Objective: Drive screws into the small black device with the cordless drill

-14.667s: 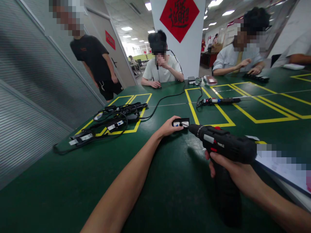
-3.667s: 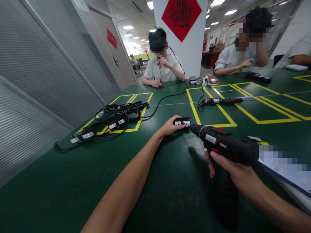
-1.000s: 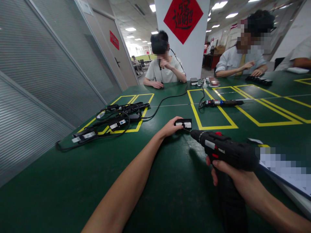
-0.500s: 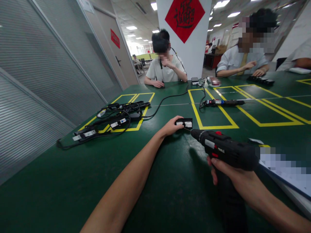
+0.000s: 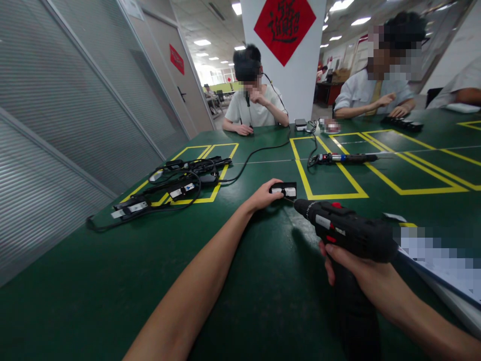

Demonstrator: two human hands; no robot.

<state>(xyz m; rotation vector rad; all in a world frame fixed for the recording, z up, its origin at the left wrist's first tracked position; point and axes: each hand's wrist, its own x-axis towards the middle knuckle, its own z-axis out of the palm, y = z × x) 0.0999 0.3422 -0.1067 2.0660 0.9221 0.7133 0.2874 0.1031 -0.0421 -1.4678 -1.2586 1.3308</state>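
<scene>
On the green table, my left hand (image 5: pixel 266 194) grips the left end of a small black box-like part (image 5: pixel 289 186) with a white label on its near side. My right hand (image 5: pixel 349 255) is wrapped round the handle of a black cordless drill (image 5: pixel 345 225) with red switches. The drill points left, and its thin bit (image 5: pixel 288 200) reaches to the near edge of the black part. Whether the bit touches the part I cannot tell. The drill's lower handle hangs toward the bottom of the view.
Black adapters and cables (image 5: pixel 184 183) lie bunched at the left. An electric screwdriver (image 5: pixel 341 158) with a cord rests inside the yellow tape lines (image 5: pixel 334 197). A stack of papers (image 5: pixel 447 265) sits at the right edge. Two co-workers (image 5: pixel 259 108) (image 5: pixel 376 98) sit across the table.
Both hands, the drill and the black part hold nearly the same places. The whole view has shifted very slightly.
</scene>
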